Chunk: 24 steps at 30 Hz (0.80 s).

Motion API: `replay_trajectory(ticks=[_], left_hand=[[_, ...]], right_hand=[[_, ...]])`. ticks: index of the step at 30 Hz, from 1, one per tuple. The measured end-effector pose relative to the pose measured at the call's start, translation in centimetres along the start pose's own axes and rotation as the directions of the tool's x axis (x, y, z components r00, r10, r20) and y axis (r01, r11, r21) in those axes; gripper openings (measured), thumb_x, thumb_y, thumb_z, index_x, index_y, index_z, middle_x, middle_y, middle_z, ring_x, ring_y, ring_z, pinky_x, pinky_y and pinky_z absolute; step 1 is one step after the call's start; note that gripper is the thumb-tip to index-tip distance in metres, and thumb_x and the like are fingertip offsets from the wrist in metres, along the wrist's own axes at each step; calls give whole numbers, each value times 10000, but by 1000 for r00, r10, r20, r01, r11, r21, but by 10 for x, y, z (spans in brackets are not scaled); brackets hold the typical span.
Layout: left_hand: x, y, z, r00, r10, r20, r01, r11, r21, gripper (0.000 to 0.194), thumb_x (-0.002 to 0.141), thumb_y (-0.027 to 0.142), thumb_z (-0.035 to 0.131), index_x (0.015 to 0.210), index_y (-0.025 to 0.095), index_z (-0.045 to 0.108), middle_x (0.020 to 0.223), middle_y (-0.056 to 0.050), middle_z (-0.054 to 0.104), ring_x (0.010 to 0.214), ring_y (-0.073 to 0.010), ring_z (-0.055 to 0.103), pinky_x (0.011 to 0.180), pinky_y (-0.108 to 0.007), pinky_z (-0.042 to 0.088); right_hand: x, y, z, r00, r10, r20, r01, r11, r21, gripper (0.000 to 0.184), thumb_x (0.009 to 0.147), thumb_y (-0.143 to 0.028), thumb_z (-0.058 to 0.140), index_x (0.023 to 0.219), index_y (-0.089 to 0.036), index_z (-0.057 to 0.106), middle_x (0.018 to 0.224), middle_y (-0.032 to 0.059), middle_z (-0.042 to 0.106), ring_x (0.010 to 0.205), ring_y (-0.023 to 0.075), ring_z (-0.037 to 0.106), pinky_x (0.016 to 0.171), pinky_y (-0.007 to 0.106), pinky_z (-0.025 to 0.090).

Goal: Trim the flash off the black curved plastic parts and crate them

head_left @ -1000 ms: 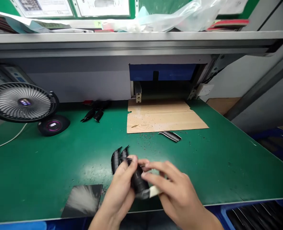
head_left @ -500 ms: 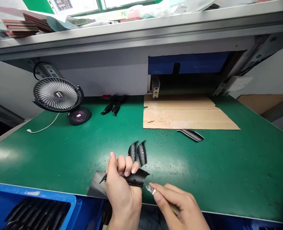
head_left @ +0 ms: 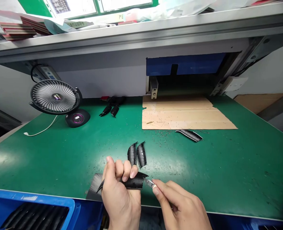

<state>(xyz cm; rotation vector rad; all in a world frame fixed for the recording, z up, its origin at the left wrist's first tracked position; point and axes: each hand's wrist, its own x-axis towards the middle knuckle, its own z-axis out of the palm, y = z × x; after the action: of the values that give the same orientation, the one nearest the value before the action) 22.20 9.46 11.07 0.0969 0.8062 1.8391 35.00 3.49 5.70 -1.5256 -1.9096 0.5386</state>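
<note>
My left hand [head_left: 122, 188] is closed around a curved black plastic part [head_left: 134, 182], whose thin pointed end sticks out to the left of the palm. In my right hand [head_left: 179, 203] is a craft knife [head_left: 150, 183], pinched between thumb and fingers. Its blade tip is at the right end of the black part; whether it touches cannot be made out. Just beyond my left fingers, two similar curved black parts [head_left: 141, 155] lie side by side on the green table. A longer black part with pale edges [head_left: 189, 135] rests farther right.
A cardboard sheet [head_left: 187, 116] lies at the back, with dark shavings scattered near it. A black fan [head_left: 56, 97] stands at left. More black parts [head_left: 114, 111] sit by the back wall. A blue bin [head_left: 71, 207] with black parts is at lower left; a shelf [head_left: 132, 32] crosses above.
The view has shifted slightly. My left hand still grips the black part, and the knife blade has stayed by its right end, with the right hand turned a little.
</note>
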Motion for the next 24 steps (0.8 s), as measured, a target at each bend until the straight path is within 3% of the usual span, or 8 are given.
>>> replay_trajectory(ticks=[4, 7, 10, 13, 15, 17, 21, 24], left_hand=[[2, -2, -3, 1000, -10, -24, 10, 1000, -8, 392, 882, 232, 595, 634, 194, 293, 586, 66, 125, 478, -84, 207, 431, -198, 344], [6, -1, -3, 999, -13, -53, 11, 999, -33, 380, 892, 213, 576, 632, 188, 300, 587, 69, 149, 474, -75, 226, 432, -192, 346], [8, -1, 0, 998, -19, -64, 16, 999, -51, 359, 892, 162, 551, 631, 184, 306, 587, 72, 163, 470, -67, 236, 438, -187, 358], [3, -5, 4, 998, -55, -19, 54, 998, -40, 365, 889, 167, 552, 624, 183, 302, 582, 72, 181, 467, -64, 248, 436, -187, 365], [-2, -9, 5, 995, -94, 36, 94, 995, -13, 382, 889, 200, 566, 619, 183, 296, 574, 73, 196, 463, -65, 248, 428, -189, 362], [-6, -15, 4, 990, -105, 94, 102, 994, 40, 402, 889, 246, 581, 616, 185, 293, 562, 73, 211, 462, -69, 261, 442, -196, 381], [-3, -33, -9, 954, -190, 230, 94, 924, 371, 248, 861, 369, 633, 779, 182, 493, 775, 10, 529, 781, -126, 552, 774, -263, 503], [2, -50, -23, 943, -236, 235, 29, 761, 648, 440, 775, 366, 733, 1125, 235, 501, 1171, -65, 531, 1164, -187, 489, 967, -281, 418]], right_hand=[[-4, 1, 5, 975, -154, -160, 129, 979, -155, 272, 931, -208, 523, 1182, -226, 626, 763, 26, 654, 620, 175, 622, 536, 255, 439], [-8, 3, 8, 879, -264, -398, 211, 962, -173, 407, 849, -79, 622, 1214, -259, 604, 788, 21, 675, 616, 173, 594, 604, 281, 443], [-6, 3, 12, 858, -18, -514, 123, 978, 170, 361, 838, -142, 668, 1162, -296, 625, 849, 29, 669, 622, 166, 582, 557, 264, 452], [6, -4, 15, 917, 349, -195, -152, 756, 637, 335, 813, -384, 714, 1098, -221, 644, 872, 55, 662, 588, 152, 567, 482, 232, 442], [16, -10, 15, 918, 388, 77, -297, 546, 783, 373, 797, -473, 703, 1010, -168, 667, 802, 49, 654, 611, 151, 557, 553, 238, 461], [23, -13, 11, 917, 336, 215, -363, 481, 798, 368, 814, -500, 665, 874, -138, 685, 728, 32, 630, 637, 149, 530, 605, 239, 442], [32, 18, -6, 899, 428, 91, -409, 751, 518, 442, 868, -536, 542, 735, -139, 683, 622, -2, 564, 589, 136, 455, 533, 226, 350], [35, 64, -27, 843, 533, -73, -489, 815, 310, 454, 881, -513, 488, 712, -141, 686, 584, 11, 563, 548, 154, 465, 500, 242, 311]])
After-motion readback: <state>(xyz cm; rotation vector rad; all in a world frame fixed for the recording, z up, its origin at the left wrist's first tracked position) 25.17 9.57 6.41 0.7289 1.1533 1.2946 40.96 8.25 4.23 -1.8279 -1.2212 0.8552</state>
